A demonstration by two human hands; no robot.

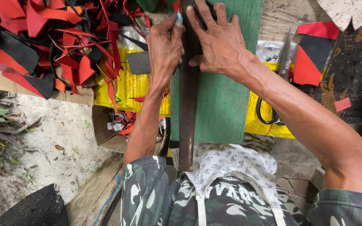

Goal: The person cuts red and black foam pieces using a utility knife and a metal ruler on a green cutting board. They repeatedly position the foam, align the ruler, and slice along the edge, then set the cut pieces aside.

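Observation:
A long dark metal straightedge (188, 104) lies lengthwise on a green sheet (227, 96) that runs away from me. My right hand (216, 39) presses flat on the straightedge's far part, fingers spread. My left hand (164, 46) is closed around a small blue-tipped cutting tool (179, 17), its tip against the straightedge's left edge. The blade itself is hidden by my fingers.
A heap of red and black scraps (55, 42) fills the far left. Yellow plastic sheeting (126, 88) lies under the green sheet. Black-handled scissors (279, 79) rest at the right beside red and black pieces (311, 62). Sandy ground (42, 138) and a wooden plank (93, 192) are below left.

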